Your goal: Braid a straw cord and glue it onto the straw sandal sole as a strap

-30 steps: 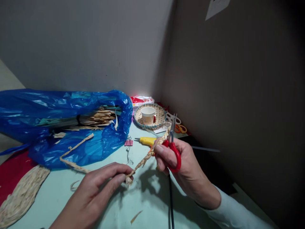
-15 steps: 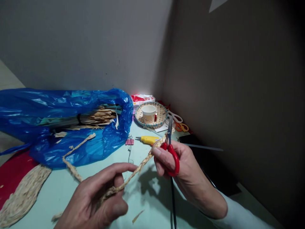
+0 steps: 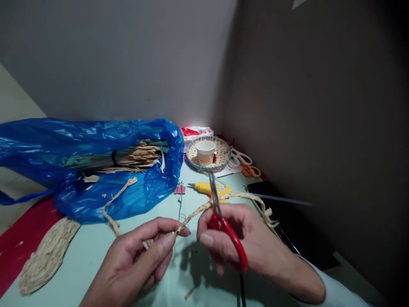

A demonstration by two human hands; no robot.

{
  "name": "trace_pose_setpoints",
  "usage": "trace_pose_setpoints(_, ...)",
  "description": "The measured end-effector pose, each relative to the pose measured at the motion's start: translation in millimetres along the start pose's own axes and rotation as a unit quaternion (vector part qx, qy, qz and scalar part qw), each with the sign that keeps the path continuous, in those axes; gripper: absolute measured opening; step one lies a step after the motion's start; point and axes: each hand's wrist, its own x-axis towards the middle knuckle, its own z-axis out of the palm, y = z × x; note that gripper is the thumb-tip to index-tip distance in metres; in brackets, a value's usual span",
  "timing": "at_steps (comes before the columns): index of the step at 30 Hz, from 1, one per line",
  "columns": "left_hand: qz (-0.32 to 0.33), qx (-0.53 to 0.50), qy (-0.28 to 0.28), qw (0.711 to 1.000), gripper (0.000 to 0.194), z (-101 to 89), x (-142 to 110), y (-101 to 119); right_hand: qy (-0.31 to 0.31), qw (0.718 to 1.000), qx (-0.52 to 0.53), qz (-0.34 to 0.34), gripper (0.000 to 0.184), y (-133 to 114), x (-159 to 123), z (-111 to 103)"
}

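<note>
My left hand (image 3: 137, 260) pinches a braided straw cord (image 3: 191, 216) between thumb and fingers, low in the middle of the view. The cord runs up and right to the blades of red-handled scissors (image 3: 225, 226), then on past my right hand to a frayed end (image 3: 266, 213). My right hand (image 3: 252, 245) grips the scissors by the red loops, blades pointing up and nearly closed at the cord. The cord's other part trails back left toward the blue bag.
A blue plastic bag (image 3: 79, 162) holding straw bundles lies at left. A woven straw piece (image 3: 47, 256) rests on the pale green table. Behind are a pink binder clip (image 3: 179, 189), yellow glue gun (image 3: 207, 188), small woven basket (image 3: 220, 155) with a paper cup (image 3: 205, 150), spare scissors (image 3: 244, 164). Walls close in at right.
My right hand with the scissors has dropped lower and toward me, and the blades now sit further along the cord. My left hand shifted its pinch; the frayed cord end now hangs right.
</note>
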Motion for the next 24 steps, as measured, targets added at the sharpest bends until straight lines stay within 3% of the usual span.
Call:
trace_pose_setpoints(4,-0.014,-0.017,-0.012,1.000,0.043,-3.8,0,5,-0.083,0.992,-0.039,0.090,0.038,-3,-4,-1)
trace_pose_setpoints(11,-0.011,-0.101,0.045,0.994,0.025,-1.4,-1,7,-0.141,0.979,-0.064,0.132,0.029,-4,-2,-1)
trace_pose_setpoints(18,-0.003,-0.075,0.018,0.997,0.027,-4.8,6,2,-0.193,0.973,-0.080,0.100,0.031,-1,-1,-1)
trace_pose_setpoints(24,0.021,-0.058,0.050,0.997,0.026,-4.9,1,3,-0.201,0.972,-0.080,0.087,0.027,7,-1,0)
